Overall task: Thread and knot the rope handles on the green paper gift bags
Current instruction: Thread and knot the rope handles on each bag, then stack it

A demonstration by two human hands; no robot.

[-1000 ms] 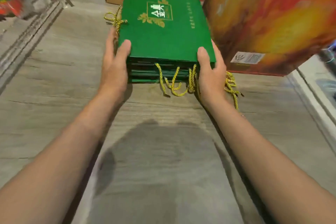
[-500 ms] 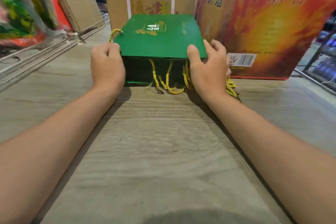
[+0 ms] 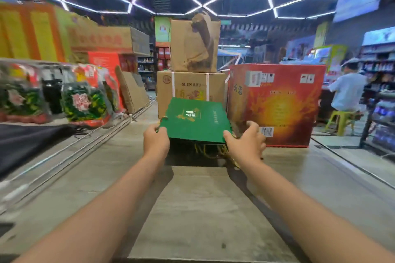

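Both hands hold stack of green gift bags point(image 3: 195, 123) on wood-look floor point(image 3: 203, 209): left hand point(image 3: 155, 140) curled on near-left corner, right hand point(image 3: 245, 141) on near-right. Gold rope handles point(image 3: 210, 151) hang underneath. Brown cartons point(image 3: 188, 87) behind, red box point(image 3: 277, 102) just right

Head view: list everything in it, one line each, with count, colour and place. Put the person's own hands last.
green gift bags: a stack, count unclear, green with gold print, centre floor, between both hands
rope handles: several, gold, hanging under the stack's near edge
brown cartons: two, stacked, behind the bags
red carton: one, red-orange, right of the bags
seated person: one, light shirt, far right on a yellow stool
left hand: grips the stack's left corner
right hand: grips the stack's right corner
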